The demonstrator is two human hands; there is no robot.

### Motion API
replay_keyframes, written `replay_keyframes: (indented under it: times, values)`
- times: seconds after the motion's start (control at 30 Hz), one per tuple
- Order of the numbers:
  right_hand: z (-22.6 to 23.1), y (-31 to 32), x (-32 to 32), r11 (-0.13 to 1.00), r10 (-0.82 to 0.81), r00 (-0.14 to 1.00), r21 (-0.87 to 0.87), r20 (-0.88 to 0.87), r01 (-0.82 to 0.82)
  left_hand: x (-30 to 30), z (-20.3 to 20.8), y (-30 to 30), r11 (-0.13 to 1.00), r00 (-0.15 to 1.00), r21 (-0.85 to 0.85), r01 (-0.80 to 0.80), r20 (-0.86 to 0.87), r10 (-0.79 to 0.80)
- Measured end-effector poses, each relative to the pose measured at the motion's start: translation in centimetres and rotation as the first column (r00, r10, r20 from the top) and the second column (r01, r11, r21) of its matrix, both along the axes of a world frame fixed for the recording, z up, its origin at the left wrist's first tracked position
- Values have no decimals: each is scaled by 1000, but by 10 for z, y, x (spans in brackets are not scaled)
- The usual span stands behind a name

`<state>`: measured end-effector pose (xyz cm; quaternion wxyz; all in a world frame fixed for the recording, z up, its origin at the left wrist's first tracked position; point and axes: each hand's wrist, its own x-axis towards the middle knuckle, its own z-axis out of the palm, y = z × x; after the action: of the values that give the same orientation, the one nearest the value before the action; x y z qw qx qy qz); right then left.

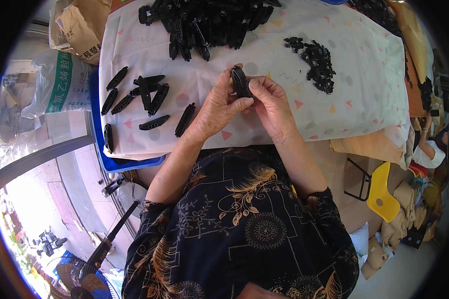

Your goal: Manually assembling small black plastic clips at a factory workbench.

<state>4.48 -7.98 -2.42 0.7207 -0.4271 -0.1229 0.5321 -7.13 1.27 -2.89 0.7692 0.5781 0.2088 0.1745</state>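
Fingers of the left hand (215, 110) and right hand (272, 102) are pinching a black part (241, 82) between them, above the cloth (294, 122).

The part is leaning slightly, its rounded top showing between the left fingers and the right thumb; the left fingers are curling along its left side and behind its top, the left thumb is lying across near its lower end, and the right thumb is pressing its right side, while the other right fingers are partly hiding behind. Loose parts (144, 92) are lying to the left, a pile (204, 25) is sitting beyond the hands, and small pieces (318, 67) are lying to the right.
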Motion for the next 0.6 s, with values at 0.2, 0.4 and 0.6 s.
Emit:
replay_keyframes:
  times: [0.2,0.4,0.6]
  values:
    - [3,2,-3,999,-41,998,-27,-45,39,1,4,1,1000,1000,9,7,-1,-7]
    - [0,2,-3,998,-48,994,-46,-94,44,1,2,-1,1000,1000,18,-11,3,11]
    - [0,2,-3,998,-35,999,-50,15,36,1,0,-1,999,999,53,-12,-41,15]
